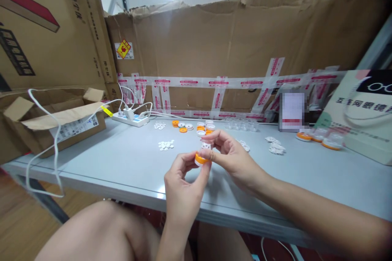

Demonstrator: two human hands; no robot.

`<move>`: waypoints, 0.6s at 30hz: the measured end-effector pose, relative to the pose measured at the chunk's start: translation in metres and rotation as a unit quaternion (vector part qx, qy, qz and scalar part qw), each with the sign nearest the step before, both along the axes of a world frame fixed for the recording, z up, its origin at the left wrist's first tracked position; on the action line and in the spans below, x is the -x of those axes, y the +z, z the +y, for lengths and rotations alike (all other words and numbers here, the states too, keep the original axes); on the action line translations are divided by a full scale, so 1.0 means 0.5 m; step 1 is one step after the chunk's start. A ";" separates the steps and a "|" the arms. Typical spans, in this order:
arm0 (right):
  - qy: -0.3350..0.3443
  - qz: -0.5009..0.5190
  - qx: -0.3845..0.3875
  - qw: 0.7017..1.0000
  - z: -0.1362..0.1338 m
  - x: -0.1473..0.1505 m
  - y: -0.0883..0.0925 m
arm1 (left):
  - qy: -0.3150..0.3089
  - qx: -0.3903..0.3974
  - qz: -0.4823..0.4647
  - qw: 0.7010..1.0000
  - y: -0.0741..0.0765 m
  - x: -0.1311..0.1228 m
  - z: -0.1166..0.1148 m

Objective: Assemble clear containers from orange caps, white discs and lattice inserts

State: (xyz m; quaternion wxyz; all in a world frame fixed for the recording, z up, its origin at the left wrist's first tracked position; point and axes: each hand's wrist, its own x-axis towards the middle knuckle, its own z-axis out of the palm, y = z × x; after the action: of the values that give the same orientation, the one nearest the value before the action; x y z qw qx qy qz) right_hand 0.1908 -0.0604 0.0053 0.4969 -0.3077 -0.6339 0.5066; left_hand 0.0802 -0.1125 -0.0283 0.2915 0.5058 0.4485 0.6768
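Observation:
Both my hands meet above the front of the grey table [101, 159]. My left hand [183, 185] pinches the orange cap [200, 158] of a small clear vial [206, 147] from below. My right hand [228, 153] closes its fingers round the vial's clear body from the right. Behind the hands lie several loose orange and white caps [196, 126] and a small heap of white discs [165, 144]. Several clear vials [240, 124] stand in a row near the back wall.
An open cardboard box [52, 120] sits at the table's left, with a white cable hanging over it. A white power strip [130, 118] lies at the back left. Finished orange-capped vials [321, 138] and a printed bag [361, 118] stand at the right. Cardboard walls enclose the back.

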 end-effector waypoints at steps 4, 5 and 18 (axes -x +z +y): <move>0.028 0.022 0.011 0.999 -0.005 0.000 -0.002 | -0.003 0.006 -0.009 1.000 0.003 0.002 -0.001; 0.056 0.036 0.027 0.997 -0.007 0.000 0.000 | -0.001 0.005 -0.015 1.000 0.005 0.002 -0.001; 0.127 0.144 0.115 0.975 -0.021 0.005 0.009 | 0.038 -0.012 -0.001 0.999 -0.006 0.006 0.007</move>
State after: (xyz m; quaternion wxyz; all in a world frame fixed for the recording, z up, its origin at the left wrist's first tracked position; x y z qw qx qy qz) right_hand 0.1882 -0.0707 0.0100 0.4762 -0.2031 -0.5271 0.6739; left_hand 0.0773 -0.1088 -0.0310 0.2596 0.4911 0.4592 0.6933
